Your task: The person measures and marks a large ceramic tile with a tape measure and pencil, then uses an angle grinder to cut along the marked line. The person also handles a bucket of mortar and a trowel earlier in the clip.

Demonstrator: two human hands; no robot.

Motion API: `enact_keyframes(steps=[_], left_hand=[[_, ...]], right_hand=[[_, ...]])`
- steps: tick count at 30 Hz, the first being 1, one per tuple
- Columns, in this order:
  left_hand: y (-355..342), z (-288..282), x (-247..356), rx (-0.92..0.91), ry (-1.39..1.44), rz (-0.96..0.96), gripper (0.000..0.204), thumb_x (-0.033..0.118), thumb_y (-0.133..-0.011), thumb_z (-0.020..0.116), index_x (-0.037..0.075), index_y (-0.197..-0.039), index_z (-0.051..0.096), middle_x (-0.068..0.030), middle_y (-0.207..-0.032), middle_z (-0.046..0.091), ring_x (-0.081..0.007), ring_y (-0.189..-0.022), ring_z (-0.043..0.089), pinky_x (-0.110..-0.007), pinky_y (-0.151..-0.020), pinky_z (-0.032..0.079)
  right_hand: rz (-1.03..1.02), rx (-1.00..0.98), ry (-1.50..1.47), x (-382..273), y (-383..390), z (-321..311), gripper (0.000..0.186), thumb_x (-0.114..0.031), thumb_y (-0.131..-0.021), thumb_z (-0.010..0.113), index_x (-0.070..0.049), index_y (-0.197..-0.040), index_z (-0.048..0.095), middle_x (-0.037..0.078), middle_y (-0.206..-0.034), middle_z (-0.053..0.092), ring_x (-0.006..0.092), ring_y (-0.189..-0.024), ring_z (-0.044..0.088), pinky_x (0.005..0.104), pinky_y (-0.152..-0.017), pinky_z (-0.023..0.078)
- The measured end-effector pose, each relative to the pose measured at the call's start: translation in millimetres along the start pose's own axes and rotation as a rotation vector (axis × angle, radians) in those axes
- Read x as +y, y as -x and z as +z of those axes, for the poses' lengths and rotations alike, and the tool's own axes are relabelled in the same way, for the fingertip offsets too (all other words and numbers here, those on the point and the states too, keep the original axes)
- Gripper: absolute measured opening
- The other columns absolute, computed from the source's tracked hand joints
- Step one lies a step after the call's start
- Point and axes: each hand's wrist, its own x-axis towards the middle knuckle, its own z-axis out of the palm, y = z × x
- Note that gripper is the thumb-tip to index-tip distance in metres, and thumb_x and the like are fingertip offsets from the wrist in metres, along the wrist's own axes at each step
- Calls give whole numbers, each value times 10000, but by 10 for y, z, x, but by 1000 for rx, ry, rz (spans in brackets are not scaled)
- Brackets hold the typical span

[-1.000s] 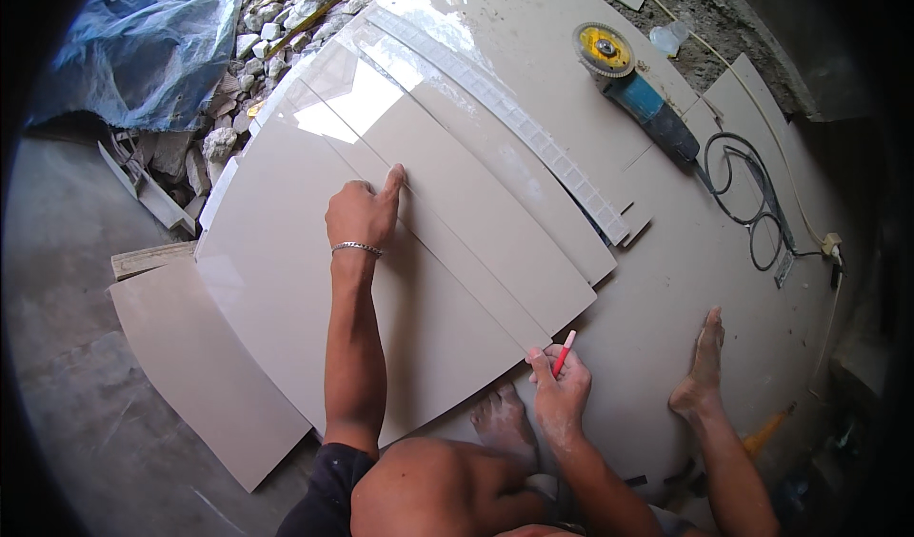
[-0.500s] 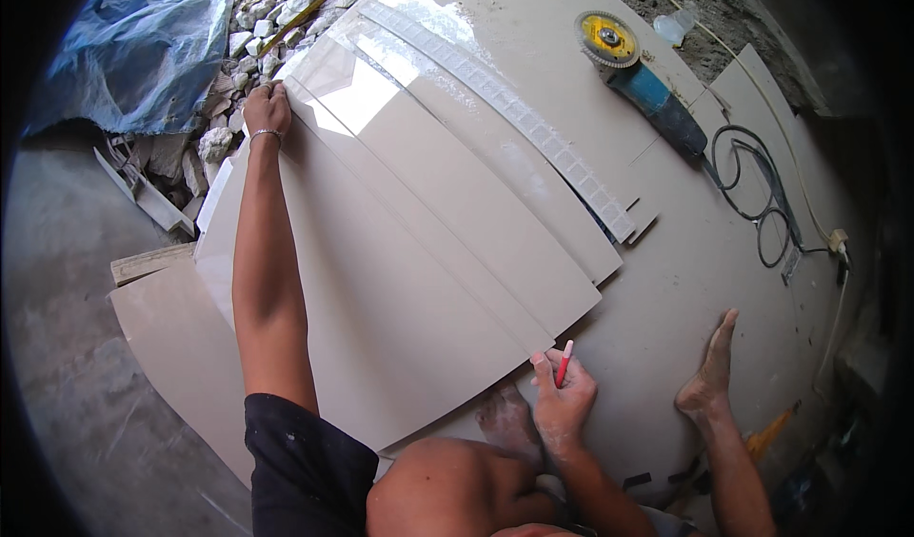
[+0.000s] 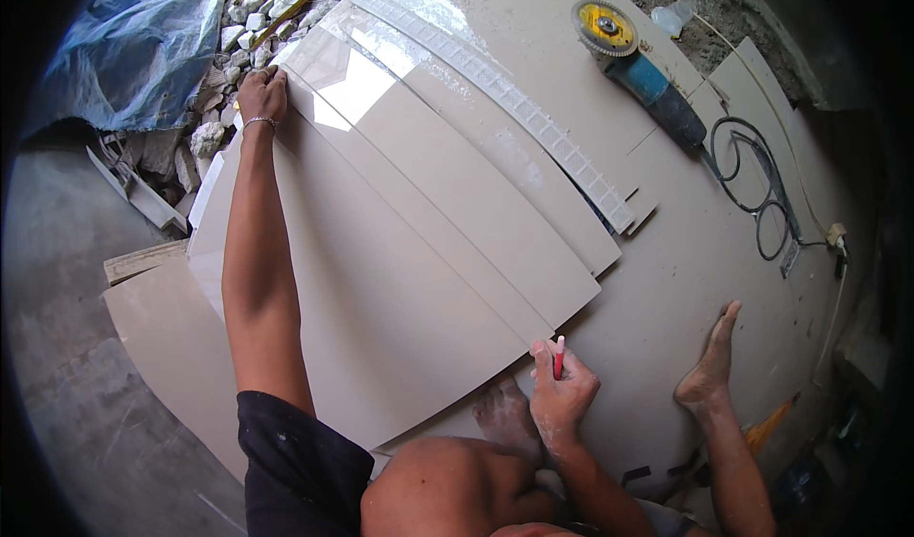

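At the far-left end of a large beige tile (image 3: pixel 400 270), my left hand (image 3: pixel 265 94) has its fingers curled over the edge, near a narrow strip (image 3: pixel 419 232) lying on top. My right hand (image 3: pixel 562 394) pinches a red marker (image 3: pixel 559 356), thumb against the near end of the strip. More cut tiles (image 3: pixel 509 170) lie stacked beside it, with a translucent gridded straightedge (image 3: pixel 533 118) along them.
An angle grinder (image 3: pixel 643 85) with a coiled cord (image 3: pixel 762 194) rests at upper right. Rubble (image 3: pixel 205 142) and a blue tarp (image 3: pixel 124 42) border the upper left. A power connector (image 3: pixel 836 235) is at right. My bare feet (image 3: pixel 709 366) are beside the tiles.
My left hand has moved from the middle of the strip up and left to the tile's far edge. My right hand stays at the near end with the marker.
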Motion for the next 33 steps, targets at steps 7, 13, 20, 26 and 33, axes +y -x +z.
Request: enact_keyframes(steps=[7, 13, 20, 26, 33], left_hand=[[19, 75, 56, 55, -14, 20, 427, 332, -941, 656, 49, -1238, 776, -251, -1184, 719, -414, -1147, 677, -442, -1041, 505], [52, 97, -23, 81, 45, 13, 440, 334, -913, 665, 67, -1243, 780, -233, -1223, 718, -395, -1160, 681, -423, -1049, 507], [61, 168, -86, 163, 74, 21, 429, 321, -865, 660, 87, -1195, 804, -209, -1150, 736, -379, -1086, 705, -414, -1011, 526], [30, 226, -124, 167, 99, 1, 417, 314, -866, 676, 63, -1174, 805, -227, -1152, 731, -388, -1096, 693, -416, -1026, 514], [-28, 284, -146, 157, 114, -18, 401, 303, -875, 686, 43, -1155, 807, -250, -1161, 723, -400, -1126, 673, -432, -1052, 489]], right_hand=[[-63, 51, -13, 13, -23, 25, 274, -177, -994, 742, 72, -881, 732, 152, -627, 637, 181, -556, 574, 363, -559, 476], [-17, 67, -39, 30, -32, 58, 257, -158, -994, 740, 77, -891, 730, 151, -646, 656, 176, -564, 571, 363, -574, 486], [-48, 37, -8, 43, -45, 16, 224, -148, -1012, 724, 71, -986, 769, 39, -749, 715, 95, -594, 554, 286, -572, 468], [-39, 43, -32, 33, -42, 37, 235, -141, -1013, 723, 89, -990, 762, 49, -769, 730, 89, -592, 550, 279, -563, 462], [-21, 20, 2, 15, -62, 12, 248, -149, -1020, 723, 96, -1013, 760, 70, -801, 755, 84, -592, 554, 276, -562, 469]])
